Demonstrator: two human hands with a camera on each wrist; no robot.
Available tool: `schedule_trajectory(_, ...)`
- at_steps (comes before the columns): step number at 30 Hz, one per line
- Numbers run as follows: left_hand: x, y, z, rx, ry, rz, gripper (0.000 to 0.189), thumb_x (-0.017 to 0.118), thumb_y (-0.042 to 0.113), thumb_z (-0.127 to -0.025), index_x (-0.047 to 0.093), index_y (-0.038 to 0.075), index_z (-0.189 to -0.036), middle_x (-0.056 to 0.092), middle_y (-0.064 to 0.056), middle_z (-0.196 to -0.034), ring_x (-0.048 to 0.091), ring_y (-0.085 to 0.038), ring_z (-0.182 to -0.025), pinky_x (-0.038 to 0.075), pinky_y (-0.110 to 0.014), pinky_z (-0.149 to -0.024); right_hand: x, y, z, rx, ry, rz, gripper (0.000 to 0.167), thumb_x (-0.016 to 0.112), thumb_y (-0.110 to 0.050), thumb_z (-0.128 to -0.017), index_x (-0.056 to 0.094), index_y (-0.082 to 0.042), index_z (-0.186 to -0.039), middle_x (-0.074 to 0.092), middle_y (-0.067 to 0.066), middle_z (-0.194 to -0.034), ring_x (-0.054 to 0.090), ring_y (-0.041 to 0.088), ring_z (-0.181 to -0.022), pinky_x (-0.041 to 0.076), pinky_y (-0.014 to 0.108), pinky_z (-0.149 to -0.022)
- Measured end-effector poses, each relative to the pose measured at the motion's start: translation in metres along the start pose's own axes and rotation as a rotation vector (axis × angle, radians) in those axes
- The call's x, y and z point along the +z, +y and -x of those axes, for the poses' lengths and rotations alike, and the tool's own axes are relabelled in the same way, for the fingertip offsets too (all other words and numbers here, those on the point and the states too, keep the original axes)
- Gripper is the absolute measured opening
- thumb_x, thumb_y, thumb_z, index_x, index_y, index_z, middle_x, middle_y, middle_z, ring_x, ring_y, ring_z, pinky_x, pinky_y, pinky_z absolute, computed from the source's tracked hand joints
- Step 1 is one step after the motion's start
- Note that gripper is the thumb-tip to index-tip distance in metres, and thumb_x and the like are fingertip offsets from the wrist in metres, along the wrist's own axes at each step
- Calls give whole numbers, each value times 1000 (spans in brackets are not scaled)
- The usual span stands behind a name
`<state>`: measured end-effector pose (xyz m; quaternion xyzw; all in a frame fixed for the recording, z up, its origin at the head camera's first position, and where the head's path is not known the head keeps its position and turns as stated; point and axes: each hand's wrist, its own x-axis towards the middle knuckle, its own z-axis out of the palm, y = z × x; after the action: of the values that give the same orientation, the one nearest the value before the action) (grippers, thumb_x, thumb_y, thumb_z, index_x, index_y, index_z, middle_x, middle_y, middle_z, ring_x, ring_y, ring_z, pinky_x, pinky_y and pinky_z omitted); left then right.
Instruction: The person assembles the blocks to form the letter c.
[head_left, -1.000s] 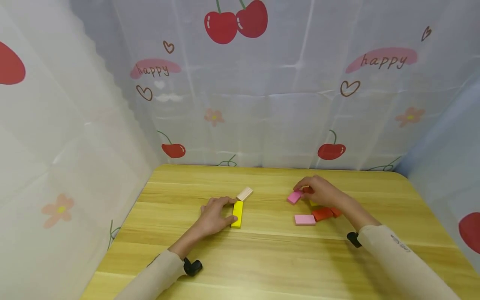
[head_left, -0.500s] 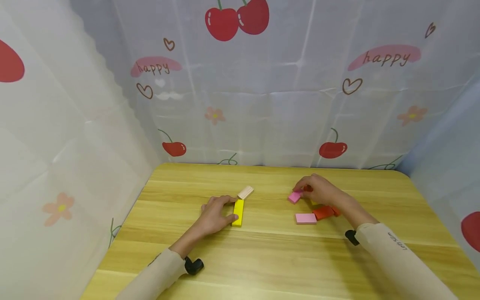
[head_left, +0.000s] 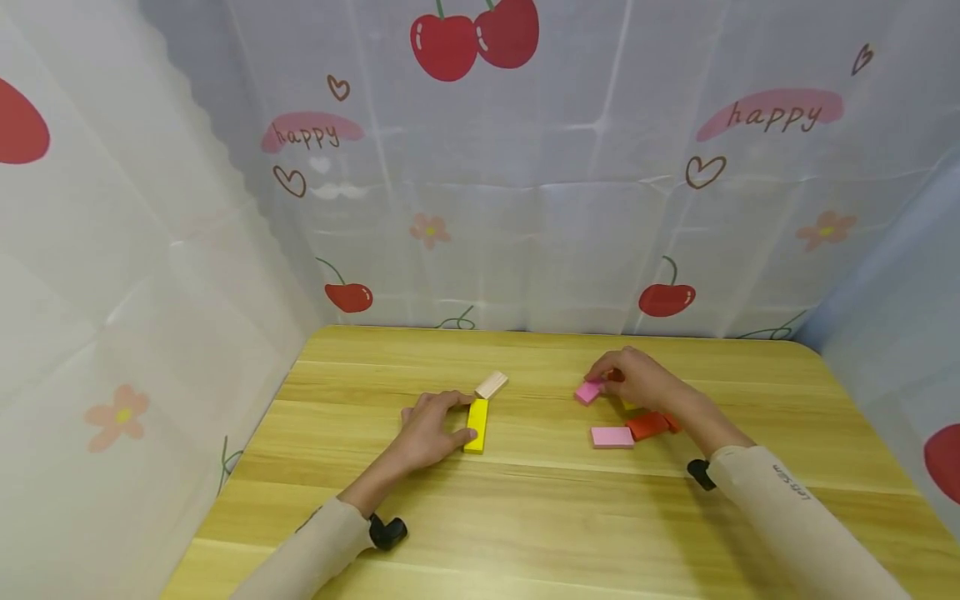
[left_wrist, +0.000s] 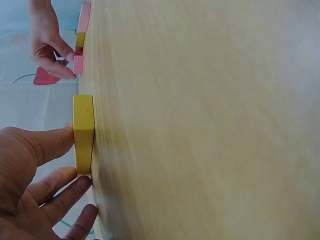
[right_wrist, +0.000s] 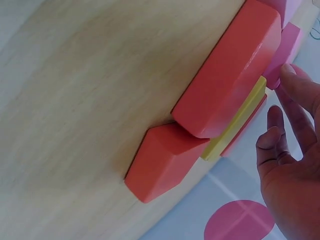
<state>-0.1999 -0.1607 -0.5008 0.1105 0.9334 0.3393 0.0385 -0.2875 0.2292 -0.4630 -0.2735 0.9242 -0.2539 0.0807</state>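
Note:
My left hand [head_left: 429, 431] holds a yellow block [head_left: 476, 426] flat on the table, thumb at its near end and index finger at its far end. In the left wrist view the thumb presses the side of this yellow block [left_wrist: 83, 134], with fingertips at its other end. A plain wooden block [head_left: 492, 385] lies just beyond it. On the right, my right hand [head_left: 639, 382] pinches a small pink block [head_left: 587, 392] between thumb and index finger. The right wrist view has this pink block [right_wrist: 284, 52] beside a larger red block [right_wrist: 232, 70].
Near the right hand lie a light pink block [head_left: 612, 437] and a red block [head_left: 647, 426]. A second red block [right_wrist: 167, 160] and a yellow block [right_wrist: 237, 120] show in the right wrist view. The wooden table [head_left: 480, 525] meets a cherry-patterned curtain [head_left: 540, 250] behind.
The right hand and the pink block in it have shifted very slightly left. The left hand keeps its place on the yellow block. The head view has tilted a little.

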Motion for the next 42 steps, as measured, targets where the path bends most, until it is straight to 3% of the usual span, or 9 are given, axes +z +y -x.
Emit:
schedule_trajectory(10,1,-1,0,-9,-3,-7,53,84,33,-96,67,23,-145,68,1,-149,52,-31,-137,27,-55,-101,1,0,-7,26,9,-5,21,74,-3,-98,83,-10,-116,80,11,-121,68,29,-107,56,49,-96)
schedule_trajectory(31,1,1,0,-12,-1,-1,53,84,31,-96,67,22,-145,68,-1,-149,51,-32,-138,26,-54,-99,10,-1,-20,32,63,22,21,76,-7,-97,82,-9,-117,79,13,-119,65,27,-98,55,47,-92)
schedule_trajectory(42,0,0,1,1,2,-10,53,83,32,-96,67,20,-145,68,-1,-149,52,-32,-135,26,-54,-98,17,-6,-35,88,59,13,21,74,-8,-99,82,-10,-119,78,13,-122,62,24,-94,53,41,-88)
